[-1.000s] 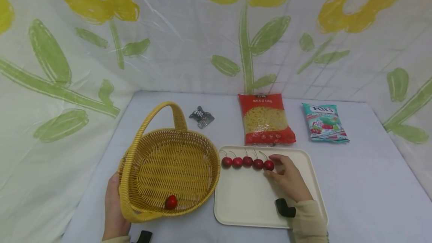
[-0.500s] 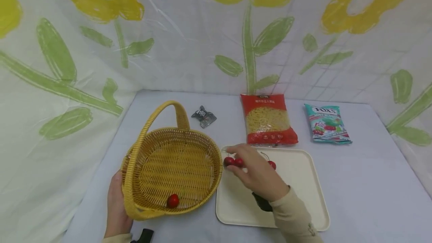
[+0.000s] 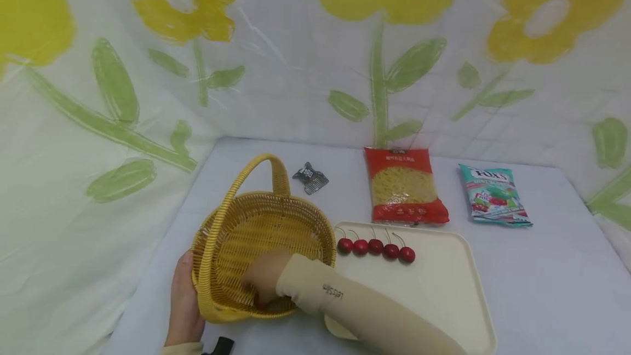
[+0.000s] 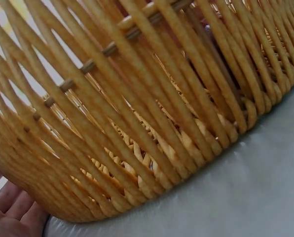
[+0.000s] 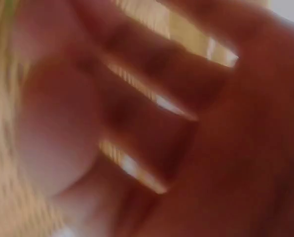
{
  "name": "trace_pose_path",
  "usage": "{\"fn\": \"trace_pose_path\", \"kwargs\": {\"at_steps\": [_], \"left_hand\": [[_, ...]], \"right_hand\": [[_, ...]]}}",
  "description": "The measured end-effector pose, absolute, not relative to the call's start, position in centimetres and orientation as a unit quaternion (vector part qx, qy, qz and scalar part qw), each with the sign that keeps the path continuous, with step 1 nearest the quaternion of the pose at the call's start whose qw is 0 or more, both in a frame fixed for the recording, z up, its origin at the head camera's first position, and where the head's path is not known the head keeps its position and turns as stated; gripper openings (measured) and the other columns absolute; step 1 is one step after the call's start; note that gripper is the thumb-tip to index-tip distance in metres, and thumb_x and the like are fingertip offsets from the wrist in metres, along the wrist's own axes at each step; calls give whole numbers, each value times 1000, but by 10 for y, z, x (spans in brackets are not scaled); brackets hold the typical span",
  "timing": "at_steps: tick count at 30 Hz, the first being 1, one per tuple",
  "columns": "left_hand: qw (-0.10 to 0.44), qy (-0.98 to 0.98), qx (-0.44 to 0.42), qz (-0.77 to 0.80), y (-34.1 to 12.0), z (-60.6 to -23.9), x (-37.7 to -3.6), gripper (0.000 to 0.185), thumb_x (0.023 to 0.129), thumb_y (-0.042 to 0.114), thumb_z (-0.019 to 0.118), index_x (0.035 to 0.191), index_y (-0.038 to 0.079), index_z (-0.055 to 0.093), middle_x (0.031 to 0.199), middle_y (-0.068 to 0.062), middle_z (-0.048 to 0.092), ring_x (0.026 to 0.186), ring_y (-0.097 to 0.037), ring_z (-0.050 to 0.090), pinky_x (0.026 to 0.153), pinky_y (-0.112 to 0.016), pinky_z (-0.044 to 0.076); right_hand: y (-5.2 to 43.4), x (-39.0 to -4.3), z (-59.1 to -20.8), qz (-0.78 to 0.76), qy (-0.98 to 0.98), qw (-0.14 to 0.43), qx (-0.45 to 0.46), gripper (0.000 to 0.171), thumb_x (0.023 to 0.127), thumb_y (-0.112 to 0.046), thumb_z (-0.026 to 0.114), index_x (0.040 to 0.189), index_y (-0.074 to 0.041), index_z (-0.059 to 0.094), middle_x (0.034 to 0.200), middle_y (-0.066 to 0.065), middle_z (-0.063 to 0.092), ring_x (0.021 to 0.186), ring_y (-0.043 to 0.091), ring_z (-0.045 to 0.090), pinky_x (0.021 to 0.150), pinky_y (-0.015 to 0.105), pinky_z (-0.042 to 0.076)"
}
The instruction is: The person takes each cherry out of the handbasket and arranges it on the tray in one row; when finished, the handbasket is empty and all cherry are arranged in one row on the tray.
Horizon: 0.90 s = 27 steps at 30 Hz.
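Note:
A yellow wicker basket (image 3: pixel 325 234) with an arched handle stands on the table. My left hand (image 3: pixel 184 300) holds its left side from outside; the left wrist view shows some fingers (image 4: pixel 18 207) against the weave. Inside the basket, my right hand (image 3: pixel 268 275) reaches down at the near side, covering the spot where a loose cherry lay. Up close, the right hand (image 5: pixel 137 98) is blurred with bent fingers, and I cannot tell whether they hold the cherry. Several cherries (image 3: pixel 376 246) with stems lie in a row on the cream tray (image 3: pixel 434 289).
Behind the tray lies a red bag of pasta (image 3: pixel 404 185), with a green FOX'S candy bag (image 3: pixel 495 196) to its right. A small dark wrapped item (image 3: pixel 310 178) lies behind the basket. A flower-printed sheet (image 3: pixel 296 70) hangs at the back.
My right hand has moved left from the cherry row, over the tray, into the basket. The cherries stay in their row. The left hand keeps its hold, and the head view has shifted slightly.

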<state>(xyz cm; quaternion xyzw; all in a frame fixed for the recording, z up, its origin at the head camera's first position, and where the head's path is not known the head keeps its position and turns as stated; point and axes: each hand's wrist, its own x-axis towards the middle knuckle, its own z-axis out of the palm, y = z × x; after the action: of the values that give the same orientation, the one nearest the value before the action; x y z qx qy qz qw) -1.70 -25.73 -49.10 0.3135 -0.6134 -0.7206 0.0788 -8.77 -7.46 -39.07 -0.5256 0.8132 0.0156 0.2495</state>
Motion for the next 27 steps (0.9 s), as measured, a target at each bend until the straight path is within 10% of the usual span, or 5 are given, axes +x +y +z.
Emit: {"fn": "trace_pose_path", "kwargs": {"at_steps": [9, 20, 27], "left_hand": [[70, -626, 288, -721, -250, -487, -24, 61, 97, 60, 28, 144, 22, 31, 133, 4, 42, 118, -9, 48, 90, -15, 50], [65, -625, 267, -731, -261, -479, -35, 59, 99, 57, 28, 145, 20, 29, 131, 8, 41, 118, -6, 46, 91, -12, 48], [79, -633, 250, -728, -270, -481, -33, 57, 100, 55, 29, 143, 18, 34, 131, 3, 42, 117, -10, 50, 89, -17, 52]], "right_hand": [[-63, -100, -384, -55, 792, 288, -535, 11, 83, -20, 75, 91, -19, 68, 86, -11, 64, 75, 1, 54, 64, 12, 43], [73, -116, -335, -496, 784, 139, -347, 37, 93, -13, 63, 128, -18, 56, 115, 0, 63, 93, 14, 64, 74, 30, 59], [157, -97, -367, -536, 840, 12, -84, 32, 90, -28, 68, 119, -19, 57, 110, -1, 65, 95, 12, 62, 73, 23, 56]]}}
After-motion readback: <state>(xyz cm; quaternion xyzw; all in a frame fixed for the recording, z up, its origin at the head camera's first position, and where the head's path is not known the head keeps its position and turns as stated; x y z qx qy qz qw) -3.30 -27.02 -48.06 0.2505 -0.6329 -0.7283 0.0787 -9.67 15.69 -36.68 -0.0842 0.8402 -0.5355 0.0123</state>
